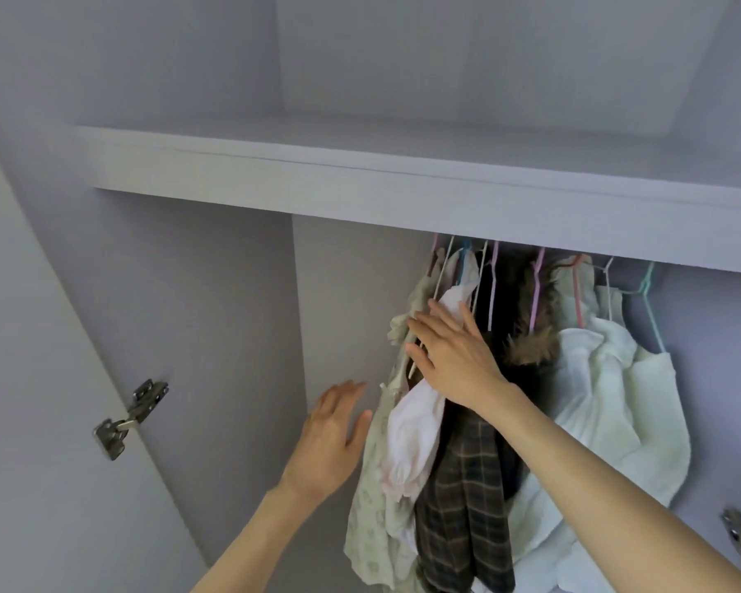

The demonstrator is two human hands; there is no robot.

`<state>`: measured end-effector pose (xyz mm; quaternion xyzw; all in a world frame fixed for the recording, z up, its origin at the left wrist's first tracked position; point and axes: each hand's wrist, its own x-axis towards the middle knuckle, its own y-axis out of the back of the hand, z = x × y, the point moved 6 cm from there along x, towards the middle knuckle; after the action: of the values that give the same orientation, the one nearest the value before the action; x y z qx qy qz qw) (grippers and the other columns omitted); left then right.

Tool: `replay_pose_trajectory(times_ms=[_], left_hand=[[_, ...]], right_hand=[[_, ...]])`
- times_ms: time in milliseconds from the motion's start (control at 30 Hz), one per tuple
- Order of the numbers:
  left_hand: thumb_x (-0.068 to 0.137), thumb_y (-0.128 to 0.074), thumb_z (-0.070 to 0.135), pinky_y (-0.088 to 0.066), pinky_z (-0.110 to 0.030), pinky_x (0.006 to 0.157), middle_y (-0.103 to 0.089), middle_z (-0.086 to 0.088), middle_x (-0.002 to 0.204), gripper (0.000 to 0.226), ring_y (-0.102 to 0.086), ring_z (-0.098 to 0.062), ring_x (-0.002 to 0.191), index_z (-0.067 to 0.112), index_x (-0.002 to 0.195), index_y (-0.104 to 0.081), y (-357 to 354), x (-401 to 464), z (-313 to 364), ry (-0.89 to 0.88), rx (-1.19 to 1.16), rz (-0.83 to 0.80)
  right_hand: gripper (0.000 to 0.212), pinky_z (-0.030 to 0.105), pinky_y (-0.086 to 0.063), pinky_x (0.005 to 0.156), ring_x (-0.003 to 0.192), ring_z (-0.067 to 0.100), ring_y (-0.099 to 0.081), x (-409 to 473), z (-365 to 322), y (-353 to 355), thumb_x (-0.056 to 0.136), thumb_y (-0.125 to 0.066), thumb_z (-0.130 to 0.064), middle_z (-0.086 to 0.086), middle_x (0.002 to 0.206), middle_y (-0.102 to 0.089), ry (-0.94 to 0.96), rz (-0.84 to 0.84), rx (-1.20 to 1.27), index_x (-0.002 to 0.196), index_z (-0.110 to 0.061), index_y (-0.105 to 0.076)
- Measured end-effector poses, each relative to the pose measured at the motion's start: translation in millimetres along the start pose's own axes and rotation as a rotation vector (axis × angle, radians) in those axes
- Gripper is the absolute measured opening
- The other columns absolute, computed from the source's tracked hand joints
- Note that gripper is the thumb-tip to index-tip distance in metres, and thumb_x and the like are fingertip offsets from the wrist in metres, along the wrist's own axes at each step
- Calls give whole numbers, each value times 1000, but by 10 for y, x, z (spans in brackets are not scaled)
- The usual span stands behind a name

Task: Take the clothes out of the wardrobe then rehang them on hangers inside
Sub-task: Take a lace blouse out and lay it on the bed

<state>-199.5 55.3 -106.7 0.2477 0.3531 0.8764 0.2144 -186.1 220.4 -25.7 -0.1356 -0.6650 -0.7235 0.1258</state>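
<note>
Right hand (454, 357) flat, fingers straight, pressing the hanging clothes (458, 464) | left hand (334, 434) loose, holding nothing, just beside them | clothes all on hangers (535, 288) in wardrobe (215, 336) | removal seemingly not begun

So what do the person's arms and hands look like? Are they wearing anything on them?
Both arms are bare as far as the picture shows: no sleeves, no gloves. The left hand and right hand show no rings, and neither wrist has a watch or bracelet. Both forearms are slim and reach in from the bottom edge. The fingernails look short and plain.
</note>
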Motion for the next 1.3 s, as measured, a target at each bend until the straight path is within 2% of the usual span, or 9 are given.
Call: replay_pose_trajectory(times_ms=[67,167,333,467,567,733,867,1067,1300], left_hand=[[98,-40,30,-17,-12,104,-37,2,144,45,-30,-12,134,19,141,-34,-38,214,114,-26,-9,23],[96,-42,35,-20,-11,101,-39,3,142,49,-33,-11,131,20,141,-34,-187,478,231,-47,-26,8],[91,-51,42,-21,-13,101,-35,5,144,61,-32,-11,133,21,144,-28,-525,701,335,-15,-59,-95],[92,-51,15,-32,-21,103,-41,0,138,53,-42,-16,125,15,142,-33,-528,803,384,22,-109,-13],[92,-47,4,-42,-29,94,-48,-7,126,46,-53,-24,109,10,137,-41,-386,946,417,53,-23,128],[96,-47,16,-41,-29,67,-58,-10,99,22,-59,-29,84,6,111,-59,-212,1184,429,138,99,270],[99,-39,21,-37,-31,56,-52,-5,68,27,-52,-24,63,3,89,-56,-162,1274,371,247,167,280],[98,-41,28,-41,-33,55,-48,-1,59,27,-49,-26,59,8,85,-53,-130,1277,292,268,145,258],[96,-48,25,-43,-35,51,-44,-2,49,25,-47,-29,49,7,94,-64,391,1191,298,216,128,457]], right_hand=[[62,43,3,115,143,13,-13,-15,209,-142,92,-12,-46,-4,146,-39,-31,-25,-11,139,-20,-42],[52,43,-22,113,133,18,-39,-173,421,-199,88,-27,-38,-1,123,-61,-22,105,-20,121,-17,-62],[44,41,-31,109,128,16,-44,-263,635,-213,91,-34,-37,-1,120,-63,-3,217,16,111,-14,-67],[43,41,-24,108,130,15,-36,-301,724,-267,91,-36,-34,1,125,-61,14,252,64,111,-12,-66],[43,42,-24,108,131,15,-35,-309,738,-279,92,-36,-34,1,126,-60,23,265,77,113,-11,-65],[41,42,-24,108,129,17,-38,-311,699,-297,91,-37,-31,3,126,-60,9,292,104,115,-11,-64],[40,42,-23,108,128,18,-39,-310,696,-297,91,-38,-30,3,124,-60,8,298,119,115,-11,-64],[40,42,-23,109,128,17,-38,-305,690,-301,91,-39,-30,2,121,-62,17,319,164,115,-11,-64],[42,43,-21,109,129,17,-37,-283,628,-315,91,-37,-31,3,121,-62,-6,325,191,115,-10,-65]])
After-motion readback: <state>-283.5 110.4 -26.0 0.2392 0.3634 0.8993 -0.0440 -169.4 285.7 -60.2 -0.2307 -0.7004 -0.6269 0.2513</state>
